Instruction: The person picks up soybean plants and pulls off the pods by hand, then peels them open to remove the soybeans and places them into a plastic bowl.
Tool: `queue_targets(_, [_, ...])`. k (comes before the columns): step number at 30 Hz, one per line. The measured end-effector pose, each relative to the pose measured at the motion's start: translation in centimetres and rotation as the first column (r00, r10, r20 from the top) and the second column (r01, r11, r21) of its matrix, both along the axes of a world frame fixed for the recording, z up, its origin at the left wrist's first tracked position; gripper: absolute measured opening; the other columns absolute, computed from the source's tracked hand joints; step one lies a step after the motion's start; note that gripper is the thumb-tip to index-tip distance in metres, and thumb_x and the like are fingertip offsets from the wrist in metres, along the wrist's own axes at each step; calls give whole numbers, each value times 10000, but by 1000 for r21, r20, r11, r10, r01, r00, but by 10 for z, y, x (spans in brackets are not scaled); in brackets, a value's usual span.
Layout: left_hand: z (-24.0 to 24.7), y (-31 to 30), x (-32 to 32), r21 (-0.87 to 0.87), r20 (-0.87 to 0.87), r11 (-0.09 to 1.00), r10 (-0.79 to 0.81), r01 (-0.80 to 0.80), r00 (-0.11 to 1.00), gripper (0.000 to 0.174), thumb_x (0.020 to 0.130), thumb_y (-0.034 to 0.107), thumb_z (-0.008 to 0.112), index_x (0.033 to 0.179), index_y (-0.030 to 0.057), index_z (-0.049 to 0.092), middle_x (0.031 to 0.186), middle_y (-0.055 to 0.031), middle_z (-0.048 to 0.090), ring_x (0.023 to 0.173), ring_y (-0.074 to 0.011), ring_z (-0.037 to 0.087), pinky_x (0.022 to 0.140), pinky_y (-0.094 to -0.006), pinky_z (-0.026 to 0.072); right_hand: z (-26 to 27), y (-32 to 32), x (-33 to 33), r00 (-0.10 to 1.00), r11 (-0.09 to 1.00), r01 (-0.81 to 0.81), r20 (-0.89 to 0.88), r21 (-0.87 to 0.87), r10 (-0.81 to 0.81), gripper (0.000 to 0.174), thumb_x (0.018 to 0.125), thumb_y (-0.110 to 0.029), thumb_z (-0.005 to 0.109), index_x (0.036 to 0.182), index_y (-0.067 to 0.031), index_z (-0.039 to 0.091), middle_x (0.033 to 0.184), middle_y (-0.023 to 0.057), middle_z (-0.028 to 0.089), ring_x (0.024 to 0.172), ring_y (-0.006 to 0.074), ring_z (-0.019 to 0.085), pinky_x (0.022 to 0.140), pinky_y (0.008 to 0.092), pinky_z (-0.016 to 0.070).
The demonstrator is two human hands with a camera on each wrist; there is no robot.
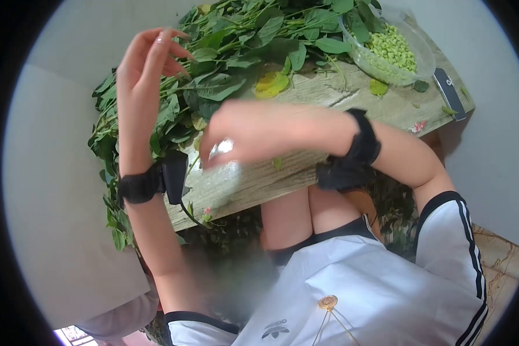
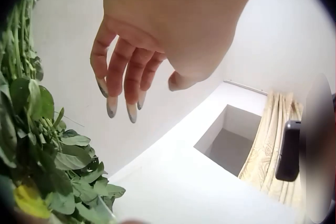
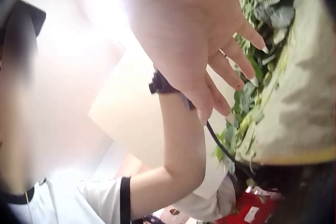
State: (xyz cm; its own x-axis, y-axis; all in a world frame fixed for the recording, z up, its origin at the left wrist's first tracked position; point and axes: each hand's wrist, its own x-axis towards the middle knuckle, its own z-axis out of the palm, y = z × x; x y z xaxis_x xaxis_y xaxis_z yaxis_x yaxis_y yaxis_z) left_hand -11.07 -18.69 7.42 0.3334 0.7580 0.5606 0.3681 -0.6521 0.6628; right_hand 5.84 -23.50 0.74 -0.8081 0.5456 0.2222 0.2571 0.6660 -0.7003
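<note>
My left hand [image 1: 139,72] is raised at the left edge of the heap of leafy green stalks [image 1: 225,75], its fingers bent loosely. In the left wrist view the same hand [image 2: 157,29] holds nothing, with its fingers hanging down apart from the leaves. Blurred in the head view, my right hand [image 1: 242,132] is over the near left part of the wooden table [image 1: 323,101]. The right wrist view shows that hand [image 3: 194,40] with fingers extended and spread, nothing between them, and leaves behind the fingertips.
A clear plastic bowl [image 1: 424,63] of shelled green beans [image 1: 393,49] stands at the far right. Beside it lies a phone [image 1: 449,94]. A yellow leaf [image 1: 272,85] rests at the heap's edge. A cable [image 1: 191,215] runs from the left wrist camera [image 1: 174,176].
</note>
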Motion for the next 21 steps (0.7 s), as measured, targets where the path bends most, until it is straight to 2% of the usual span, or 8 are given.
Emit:
queue_targets(3, [-24, 24, 5, -110, -54, 991, 73, -78, 996, 333, 1028, 256, 468, 1121, -30, 612, 971, -96, 694, 894, -155, 647, 817, -299, 500, 6, 46, 34, 959, 953, 283, -48, 111, -279, 254, 865, -175, 596, 1033, -29, 716, 987, 133, 722, 927, 257, 691, 840, 346, 532])
queue_targets(8, [-52, 44, 29, 154, -324, 972, 219, -177, 920, 230, 937, 106, 569, 1144, 31, 637, 1082, -132, 692, 991, -243, 658, 891, -319, 482, -26, 123, 71, 707, 623, 704, -420, 341, -569, 243, 904, -214, 573, 1031, -70, 722, 953, 126, 715, 904, 310, 674, 807, 388, 531])
queue_targets(10, [-58, 55, 34, 232, -351, 965, 197, -118, 916, 252, 908, 79, 592, 1152, 34, 635, 1126, -134, 678, 1039, -288, 645, 894, -332, 485, -29, 135, 79, 733, 664, 676, -384, 321, -561, 349, 947, -282, 530, 1169, -45, 657, 1109, 159, 678, 1045, 321, 632, 875, 409, 505])
queue_targets(12, [-67, 75, 36, 302, -411, 947, 234, -111, 881, 346, 854, 81, 647, 1194, 32, 609, 1272, -126, 609, 1129, -319, 598, 954, -356, 469, -44, 139, 75, 630, 447, 740, -284, 503, -723, 522, 982, -406, 460, 1343, -33, 513, 1301, 187, 575, 1227, 350, 516, 976, 477, 435])
queue_targets(13, [-71, 81, 39, 398, -429, 911, 287, -106, 857, 385, 834, 106, 671, 1207, 37, 603, 1299, -116, 590, 1165, -314, 572, 975, -394, 449, -44, 134, 71, 591, 475, 724, -95, 499, -801, 658, 987, -516, 396, 1428, -29, 387, 1394, 193, 491, 1313, 384, 407, 1030, 542, 358])
queue_targets(14, [-77, 88, 41, 488, -441, 868, 339, -95, 831, 427, 814, 131, 694, 1220, 42, 596, 1326, -106, 570, 1201, -308, 546, 997, -433, 430, -42, 132, 67, 611, 581, 739, 23, 341, -791, 704, 968, -553, 430, 1442, -34, 395, 1384, 233, 488, 1323, 407, 401, 1091, 477, 325])
queue_targets(17, [-91, 104, 44, 392, -600, 898, 414, -199, 684, 434, 745, 132, 735, 1161, 62, 631, 1230, -86, 607, 1195, -291, 535, 1105, -550, 312, -52, 132, 64, 686, 644, 676, 13, 360, -727, 668, 973, -534, 432, 1410, -28, 431, 1356, 213, 514, 1304, 385, 421, 1101, 476, 298])
queue_targets(21, [-78, 119, 40, 451, -697, 886, 427, -111, 576, 404, 709, 136, 751, 1103, 101, 673, 1092, -42, 654, 1028, -241, 599, 907, -451, 400, -66, 128, 62, 673, 580, 697, -106, 422, -732, 604, 984, -497, 430, 1369, -35, 482, 1342, 175, 538, 1330, 373, 394, 1084, 577, 279])
